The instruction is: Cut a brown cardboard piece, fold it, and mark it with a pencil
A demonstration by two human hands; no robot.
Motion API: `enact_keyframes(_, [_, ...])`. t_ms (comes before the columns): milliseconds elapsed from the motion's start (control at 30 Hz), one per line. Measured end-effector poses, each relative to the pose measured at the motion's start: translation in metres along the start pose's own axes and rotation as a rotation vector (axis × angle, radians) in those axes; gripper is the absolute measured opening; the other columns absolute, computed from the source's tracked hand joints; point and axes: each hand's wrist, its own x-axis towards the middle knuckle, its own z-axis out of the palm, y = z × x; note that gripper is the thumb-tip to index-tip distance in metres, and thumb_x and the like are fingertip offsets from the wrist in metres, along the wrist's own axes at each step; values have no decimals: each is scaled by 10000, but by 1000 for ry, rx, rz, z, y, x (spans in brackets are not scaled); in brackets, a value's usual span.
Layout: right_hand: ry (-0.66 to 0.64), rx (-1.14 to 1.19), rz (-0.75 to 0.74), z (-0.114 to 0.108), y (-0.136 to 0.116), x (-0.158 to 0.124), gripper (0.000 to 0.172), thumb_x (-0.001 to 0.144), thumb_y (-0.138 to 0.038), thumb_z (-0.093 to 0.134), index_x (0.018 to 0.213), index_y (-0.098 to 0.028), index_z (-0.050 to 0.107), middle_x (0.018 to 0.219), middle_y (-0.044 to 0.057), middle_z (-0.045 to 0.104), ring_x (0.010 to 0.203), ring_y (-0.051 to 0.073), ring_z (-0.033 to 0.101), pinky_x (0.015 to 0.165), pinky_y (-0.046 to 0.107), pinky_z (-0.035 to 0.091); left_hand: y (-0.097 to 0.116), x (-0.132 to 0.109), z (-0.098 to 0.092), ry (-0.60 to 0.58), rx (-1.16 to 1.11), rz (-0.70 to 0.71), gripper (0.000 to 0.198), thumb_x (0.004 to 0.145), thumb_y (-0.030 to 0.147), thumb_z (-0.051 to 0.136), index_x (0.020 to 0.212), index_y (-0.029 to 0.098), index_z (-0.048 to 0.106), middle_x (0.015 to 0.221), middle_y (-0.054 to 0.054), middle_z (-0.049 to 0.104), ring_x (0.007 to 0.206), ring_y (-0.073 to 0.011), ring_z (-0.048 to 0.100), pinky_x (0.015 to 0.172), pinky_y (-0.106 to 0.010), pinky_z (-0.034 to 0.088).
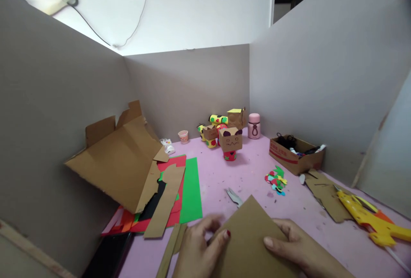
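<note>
A brown cardboard piece [248, 235] lies on the pink tabletop [253, 171] at the bottom centre. My left hand [197, 248] grips its left edge, thumb on top and fingers curled. At the right edge my right hand [295, 246] pinches it, thumb pressed on the upper face. Metal scissors [234, 196] poke out just behind the piece's far corner.
Torn cardboard box [122, 158] over coloured paper sheets [189, 188] at left. Cardboard-headed figures [229, 141], a pink jar [254, 126] and a small cup [183, 136] at the back. Paper scraps [276, 179], an open box of supplies [297, 154], cardboard offcuts [327, 192] and a yellow glue gun [369, 218] at right.
</note>
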Motion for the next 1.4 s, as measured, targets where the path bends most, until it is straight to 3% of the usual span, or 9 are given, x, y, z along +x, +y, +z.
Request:
enact_keyframes(67, [63,78,-24,4,-3,-2,342,638,-408,761,880,-174,700,755,45,740,690,177,679,633,240,499,-1,-2,3,-148,-109,-62,240,697,433,653,666,196,648,666,-28,674,666,-194,601,609,-255,427])
enact_keyframes(200, [127,74,-83,5,0,2,293,659,-425,735,813,-185,669,694,33,718,571,158,639,541,245,485,-10,2,7,-128,-427,-162,286,673,462,675,692,189,591,689,-16,687,610,-164,611,564,-238,433])
enact_keyframes(333, [304,-272,-218,-13,4,10,369,743,-530,604,674,-168,607,541,30,647,471,134,567,463,234,412,-12,12,-8,13,-577,-207,315,616,443,732,744,202,574,671,2,701,576,-171,638,544,-241,450])
enact_keyframes(467, [558,-911,-363,-23,5,11,274,761,-420,578,902,-190,625,894,77,667,789,219,605,688,320,470,-11,21,-26,184,-579,-301,345,560,401,780,789,211,606,627,22,700,568,-164,648,537,-229,464])
enact_keyframes(667, [338,-1570,-311,-5,19,12,427,739,-174,479,1162,-197,536,1134,133,554,967,279,572,810,413,473,-23,29,-26,140,-464,-315,350,597,394,745,877,212,641,738,-31,739,662,-225,679,574,-290,497])
enact_keyframes(867, [465,-1537,-421,-29,13,13,360,814,-178,404,1156,-219,507,1152,113,507,927,239,594,774,376,495,-28,33,-28,77,-454,-281,400,662,316,703,1028,203,585,771,-35,742,610,-186,675,581,-277,497])
enact_keyframes(1100, [494,-1554,-419,-51,-6,11,328,852,-189,389,1100,-97,582,1187,195,504,1139,318,421,967,472,345,-27,28,-21,-57,-470,-280,376,666,301,711,997,181,580,767,-33,738,630,-161,667,619,-268,503])
enact_keyframes(1233, [251,-1546,-384,-24,-4,-12,255,798,-318,560,1010,-195,633,1075,105,586,1021,252,509,890,378,422,-29,27,-17,-47,-463,-254,378,679,306,696,1012,173,577,791,-40,737,640,-164,667,623,-270,497])
enact_keyframes(1400, [-90,-1502,-133,-1,14,-36,756,445,-418,841,1099,-149,571,1350,178,390,1213,363,335,1005,472,296,-37,30,-14,18,-465,-204,420,719,304,646,1100,173,531,846,-48,724,656,-159,660,629,-266,483])
